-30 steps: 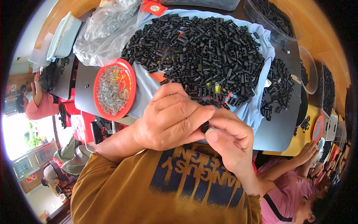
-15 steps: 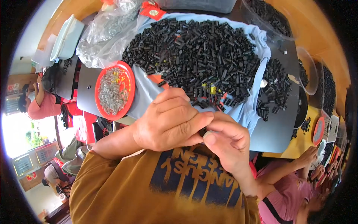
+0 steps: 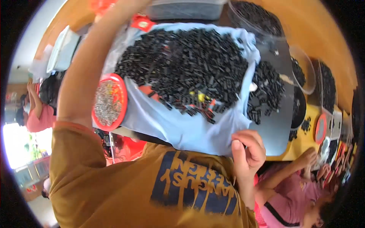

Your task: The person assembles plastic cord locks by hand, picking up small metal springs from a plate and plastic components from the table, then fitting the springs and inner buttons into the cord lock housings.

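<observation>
Blue cloth (image 3: 190, 133) under black bits (image 3: 186, 64), easy to spill if tugged by right hand (image 3: 249, 152), pinched, cannot tell if empty; left hand unseen.

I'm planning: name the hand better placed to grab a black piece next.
Probably the right hand: it's at the blue cloth, near the black pieces; the left arm reaches forward, its hand out of view.

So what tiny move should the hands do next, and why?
Perhaps draw the left arm in toward the right hand: it stretches beyond the picture's top edge, while the right hand, fingertips pinched, is by the light-blue cloth under the heaped black tubes.
</observation>
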### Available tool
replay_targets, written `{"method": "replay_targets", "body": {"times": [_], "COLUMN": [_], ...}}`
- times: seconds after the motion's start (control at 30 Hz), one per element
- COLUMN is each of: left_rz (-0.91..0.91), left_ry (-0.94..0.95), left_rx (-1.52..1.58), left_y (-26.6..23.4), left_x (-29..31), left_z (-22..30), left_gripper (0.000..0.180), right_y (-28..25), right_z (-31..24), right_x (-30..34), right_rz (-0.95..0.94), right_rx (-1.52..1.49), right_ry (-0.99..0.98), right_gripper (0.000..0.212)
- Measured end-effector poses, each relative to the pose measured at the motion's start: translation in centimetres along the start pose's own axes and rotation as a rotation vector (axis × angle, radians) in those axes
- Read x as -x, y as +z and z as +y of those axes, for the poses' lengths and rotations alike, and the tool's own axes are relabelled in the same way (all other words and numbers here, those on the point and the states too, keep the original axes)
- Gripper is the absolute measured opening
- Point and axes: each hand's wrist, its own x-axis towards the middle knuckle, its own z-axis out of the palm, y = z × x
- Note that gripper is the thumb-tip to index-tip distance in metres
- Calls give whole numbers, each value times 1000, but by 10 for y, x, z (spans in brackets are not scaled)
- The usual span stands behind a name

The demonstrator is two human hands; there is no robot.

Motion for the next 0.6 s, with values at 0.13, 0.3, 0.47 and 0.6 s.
{"method": "replay_targets", "body": {"times": [0.13, 0.3, 0.47, 0.6], "left_rz": [-33, -408, -547, -579], "left_ry": [22, 582, 677, 678], "left_rx": [-217, 207, 181, 152], "left_y": [27, 73, 105, 125], "left_x": [-29, 47, 84, 91], "left_z": [-7, 92, 133, 141], "left_gripper": [49, 24, 27, 28], "right_y": [-2, -9, -8, -11], "right_z": [20, 42, 38, 38], "right_x": [2, 3, 1, 3], "right_rz": [-16, 17, -63, -64], "right_rx": [68, -25, -112, -134], "right_ry": [0, -158, -193, -183], "right_gripper": [10, 12, 13, 14]}}
